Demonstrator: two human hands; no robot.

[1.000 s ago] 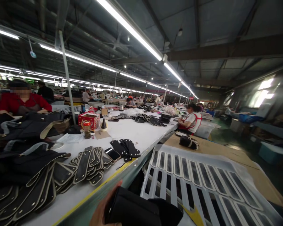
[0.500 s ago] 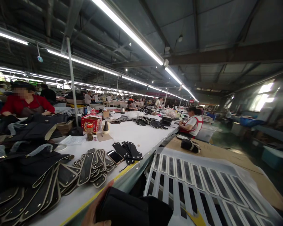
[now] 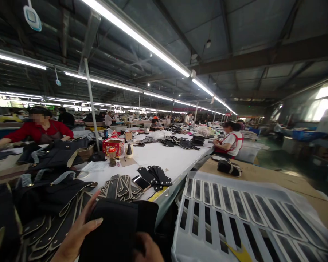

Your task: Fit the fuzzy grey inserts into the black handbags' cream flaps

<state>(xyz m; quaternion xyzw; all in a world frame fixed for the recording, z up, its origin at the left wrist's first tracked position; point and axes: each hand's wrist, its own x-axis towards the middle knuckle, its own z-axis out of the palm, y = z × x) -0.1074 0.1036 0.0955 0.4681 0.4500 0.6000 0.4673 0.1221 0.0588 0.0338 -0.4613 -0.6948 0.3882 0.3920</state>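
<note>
head view: the left hand point(image 3: 76, 233) grips the left edge of a black fabric piece point(image 3: 117, 229), thumb laid across its face, while the right hand point(image 3: 146, 247) pinches it from below at the lower edge. the piece hangs just in front of the body, above the near end of the white table point(image 3: 164, 160). the step looks like lifting and checking the piece; shifting it calls for a firm two-handed hold. it looks soft, matte and roughly rectangular. beyond the left hand lie glossy, rounded black straps point(image 3: 120, 185) with pale edging; right of the hands, a white slotted tray point(image 3: 235, 207).
</note>
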